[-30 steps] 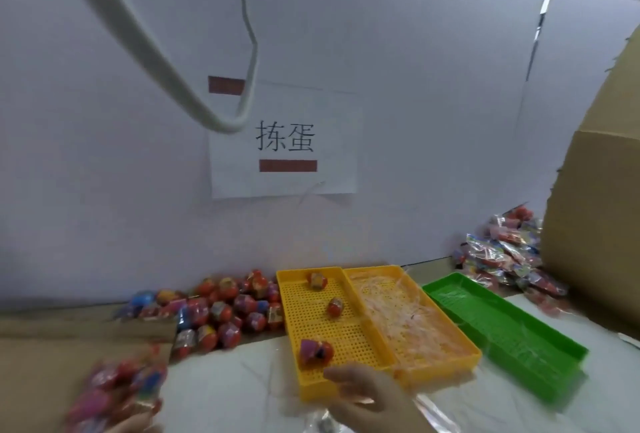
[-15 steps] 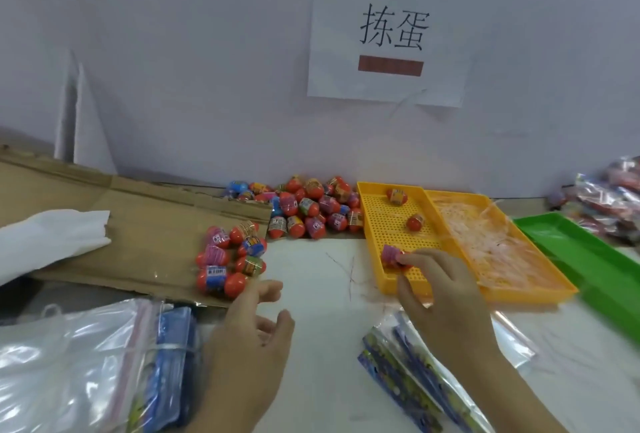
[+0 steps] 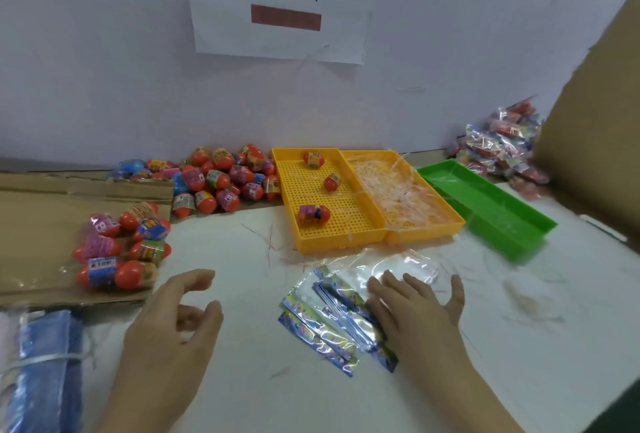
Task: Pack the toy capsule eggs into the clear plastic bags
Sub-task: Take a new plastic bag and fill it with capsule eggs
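A pile of red capsule eggs [image 3: 221,179] lies against the back wall. Three more eggs, one of them [image 3: 313,215] near the front, sit in the left yellow tray [image 3: 294,204]. A filled clear bag of eggs [image 3: 123,247] rests on the cardboard sheet [image 3: 38,224] at left. Flat clear bags with blue printed headers [image 3: 332,315] lie on the white table. My right hand [image 3: 414,311] lies flat with spread fingers on those bags. My left hand [image 3: 169,325] hovers over the table, fingers loosely curled, holding nothing.
The right yellow tray [image 3: 405,200] holds thin plastic scraps. A green tray [image 3: 485,207] stands to its right, with a heap of packed bags [image 3: 502,145] behind it and a cardboard box [image 3: 595,127] at far right. A bundle of blue bags [image 3: 41,370] lies at bottom left.
My view has dropped and moved closer to the table. My right hand left the egg in the yellow tray and came down onto the flat bags. My left hand stays empty.
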The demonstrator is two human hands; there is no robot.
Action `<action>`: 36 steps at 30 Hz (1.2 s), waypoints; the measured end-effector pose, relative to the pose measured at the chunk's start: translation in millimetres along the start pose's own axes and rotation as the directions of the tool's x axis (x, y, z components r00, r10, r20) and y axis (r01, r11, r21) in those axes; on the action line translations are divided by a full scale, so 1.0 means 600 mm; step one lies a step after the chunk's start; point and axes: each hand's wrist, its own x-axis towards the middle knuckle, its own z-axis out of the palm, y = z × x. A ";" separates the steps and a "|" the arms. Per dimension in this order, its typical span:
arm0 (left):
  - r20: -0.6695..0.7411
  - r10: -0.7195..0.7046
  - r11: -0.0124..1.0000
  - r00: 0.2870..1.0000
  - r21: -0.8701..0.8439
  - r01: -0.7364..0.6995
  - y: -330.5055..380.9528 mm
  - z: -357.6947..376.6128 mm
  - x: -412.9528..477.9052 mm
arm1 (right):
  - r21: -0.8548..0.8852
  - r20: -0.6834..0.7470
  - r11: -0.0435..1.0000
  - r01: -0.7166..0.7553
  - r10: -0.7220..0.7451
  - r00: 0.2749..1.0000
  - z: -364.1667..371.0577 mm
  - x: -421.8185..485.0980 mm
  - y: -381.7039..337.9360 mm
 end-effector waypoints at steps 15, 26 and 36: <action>0.240 0.057 0.960 0.969 -0.280 0.013 0.008 0.010 -0.013 | 0.250 0.261 0.968 0.013 -0.081 0.962 -0.052 0.027 0.008; 0.223 0.037 0.980 0.974 -0.197 0.008 0.012 0.010 -0.018 | 0.248 0.421 0.964 -0.098 -0.016 0.907 -0.037 0.039 0.035; 0.783 -0.093 0.432 0.616 -0.525 0.733 0.027 -0.002 0.001 | 0.084 -0.221 0.777 0.623 -0.596 0.772 -0.110 -0.020 -0.092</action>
